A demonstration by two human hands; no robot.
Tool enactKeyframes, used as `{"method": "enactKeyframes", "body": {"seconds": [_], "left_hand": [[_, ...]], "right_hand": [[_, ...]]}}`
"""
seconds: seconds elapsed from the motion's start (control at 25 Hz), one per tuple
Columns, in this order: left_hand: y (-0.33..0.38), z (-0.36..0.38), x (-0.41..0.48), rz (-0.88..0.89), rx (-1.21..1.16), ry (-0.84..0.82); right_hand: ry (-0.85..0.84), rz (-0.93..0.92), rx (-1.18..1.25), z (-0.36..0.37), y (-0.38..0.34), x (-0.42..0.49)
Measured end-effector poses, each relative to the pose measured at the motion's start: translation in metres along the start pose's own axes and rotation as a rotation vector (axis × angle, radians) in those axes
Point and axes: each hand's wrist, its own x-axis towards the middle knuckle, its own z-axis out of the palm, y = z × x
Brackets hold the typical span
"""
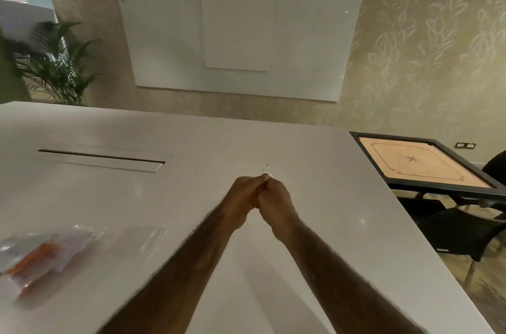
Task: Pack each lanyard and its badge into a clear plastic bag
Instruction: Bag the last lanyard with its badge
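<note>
A carrom board (419, 162) stood past the table's (315, 142) right edge, a plant (54, 60) beyond its far left corner. Mid-table, left hand (241, 196) and right hand (276, 202) pressed together, fingers curled tightly round a lanyard (257, 205), which was hidden but for an orange sliver. Near the left edge lay a packed bag (41, 257) showing orange, and an empty bag (142, 238) just beside it.

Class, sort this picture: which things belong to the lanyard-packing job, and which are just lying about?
Job: filled bag with orange lanyard; empty bag; left hand; right hand.
Lying about: carrom board; plant; whiteboards; chair.
</note>
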Motion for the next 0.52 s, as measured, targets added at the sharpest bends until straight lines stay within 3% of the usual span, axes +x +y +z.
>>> {"method": "enactKeyframes", "body": {"seconds": [0.2,0.32,0.44,0.52], "left_hand": [[-0.013,-0.014,-0.026,-0.121,0.252,0.083],[-0.010,-0.023,-0.018,-0.154,0.155,0.205],[-0.017,-0.035,-0.034,-0.172,-0.004,0.179],[-0.031,-0.038,-0.039,-0.184,0.009,0.209]], "right_hand": [[0.205,-0.048,-0.188,-0.001,-0.001,0.001],[0.033,0.104,-0.010,-0.018,0.012,0.007],[-0.225,0.283,0.260,-0.025,0.027,-0.004],[-0.224,0.305,0.268,-0.016,0.038,-0.010]]}}
